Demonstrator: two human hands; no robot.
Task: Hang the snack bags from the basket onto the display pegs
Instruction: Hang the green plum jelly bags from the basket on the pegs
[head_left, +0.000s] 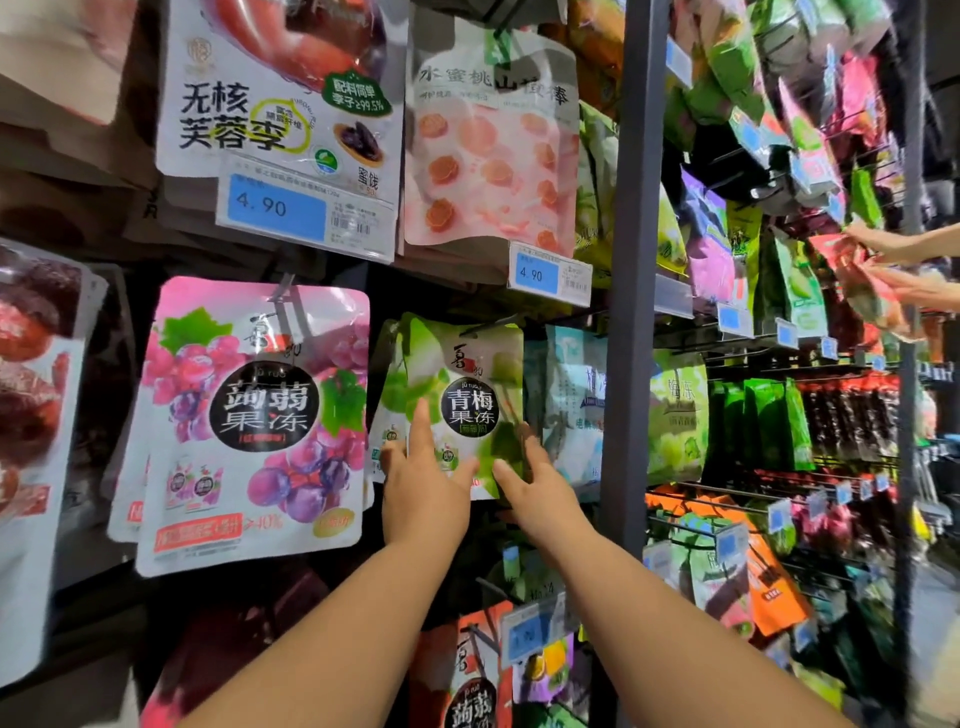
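Note:
A green plum-jelly snack bag (462, 384) hangs on a display peg (485, 326) in the middle of the rack, with more green bags behind it. My left hand (423, 483) lies flat against the bag's lower left, index finger pointing up. My right hand (535, 483) touches the bag's lower right edge with its fingers spread. Neither hand grips the bag. The basket is out of view.
A pink grape-jelly bag (254, 421) hangs to the left, a pink peach bag (493, 150) above. A grey upright post (631, 291) stands right of my hands. Price tags (549, 273) stick out from peg ends. Another person's hands (893, 260) work at the far-right rack.

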